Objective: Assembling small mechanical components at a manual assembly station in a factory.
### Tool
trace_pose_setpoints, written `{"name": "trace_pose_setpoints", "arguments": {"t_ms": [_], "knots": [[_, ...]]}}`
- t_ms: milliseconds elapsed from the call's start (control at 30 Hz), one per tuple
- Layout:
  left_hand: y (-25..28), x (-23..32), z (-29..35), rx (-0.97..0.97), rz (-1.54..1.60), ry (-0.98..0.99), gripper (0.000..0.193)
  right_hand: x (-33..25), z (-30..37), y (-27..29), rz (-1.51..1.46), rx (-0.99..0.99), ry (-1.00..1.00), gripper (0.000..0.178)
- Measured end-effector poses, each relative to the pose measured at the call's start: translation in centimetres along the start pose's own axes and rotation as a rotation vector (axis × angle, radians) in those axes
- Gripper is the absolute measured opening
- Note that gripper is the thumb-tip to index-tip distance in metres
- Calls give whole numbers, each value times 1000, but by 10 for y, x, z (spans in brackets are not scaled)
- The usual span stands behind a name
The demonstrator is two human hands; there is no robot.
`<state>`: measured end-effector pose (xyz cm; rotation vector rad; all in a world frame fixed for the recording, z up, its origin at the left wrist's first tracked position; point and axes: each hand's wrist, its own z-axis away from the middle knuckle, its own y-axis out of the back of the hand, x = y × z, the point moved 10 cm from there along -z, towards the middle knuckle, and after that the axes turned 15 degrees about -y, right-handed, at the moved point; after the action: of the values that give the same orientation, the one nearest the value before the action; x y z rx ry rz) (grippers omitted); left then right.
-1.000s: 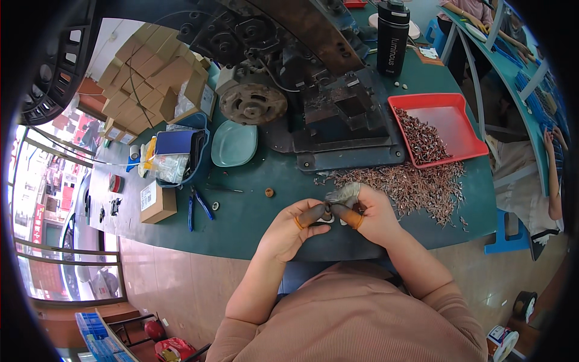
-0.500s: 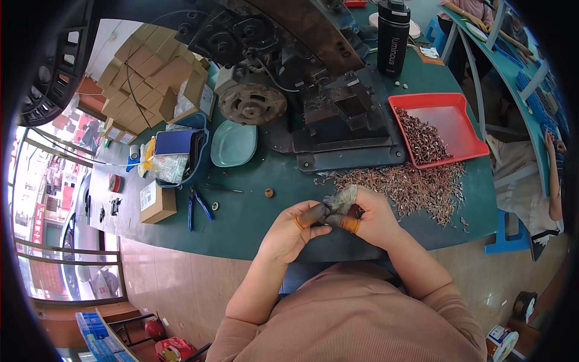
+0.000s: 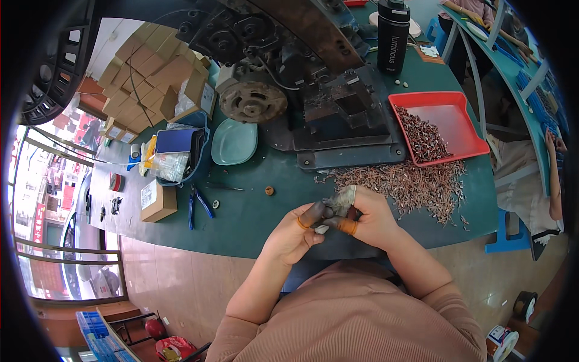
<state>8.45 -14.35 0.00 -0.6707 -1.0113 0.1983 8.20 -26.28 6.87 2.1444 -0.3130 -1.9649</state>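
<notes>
My left hand (image 3: pixel 294 233) and my right hand (image 3: pixel 373 220) meet in front of my body, over the near edge of the green table. Dark finger covers with orange rims sit on some of my fingers, and a greyish-white cover (image 3: pixel 345 198) wraps fingers of the right hand. Both hands are closed, fingertips pinched together. Whatever lies between them is too small and hidden to name. A small pale piece (image 3: pixel 321 229) shows just below the left fingertips; I cannot tell whether it is held. Beyond my right hand spreads a loose pile of small coppery parts (image 3: pixel 416 192).
A red tray (image 3: pixel 461 123) with more such parts overlaps the pile. A heavy dark machine (image 3: pixel 347 120) stands behind. Leftward are a teal dish (image 3: pixel 234 142), a blue basket (image 3: pixel 202 163), blue-handled pliers (image 3: pixel 192 211) and a small carton (image 3: pixel 158 204). A black bottle (image 3: pixel 393 39) stands at the back.
My left fingers have shifted slightly, and a pale piece now shows below their tips. My right hand stays in nearly the same place.
</notes>
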Motion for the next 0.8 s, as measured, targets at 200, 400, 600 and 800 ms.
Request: {"name": "trace_pose_setpoints", "arguments": {"t_ms": [200,400,600,800], "knots": [[-4,-7,1,-77,83,69,35,-2,0,-4,-4,-20,18,30],[-29,-11,11,-344,178,72,74,23,0,-19,-329,-241,-186,30],[-70,1,24,-655,100,-8,118,30,3,-23,-745,-327,-342,28],[-78,8,34,-728,72,-155,114,11,15,-40,-482,-481,-429,26]]}}
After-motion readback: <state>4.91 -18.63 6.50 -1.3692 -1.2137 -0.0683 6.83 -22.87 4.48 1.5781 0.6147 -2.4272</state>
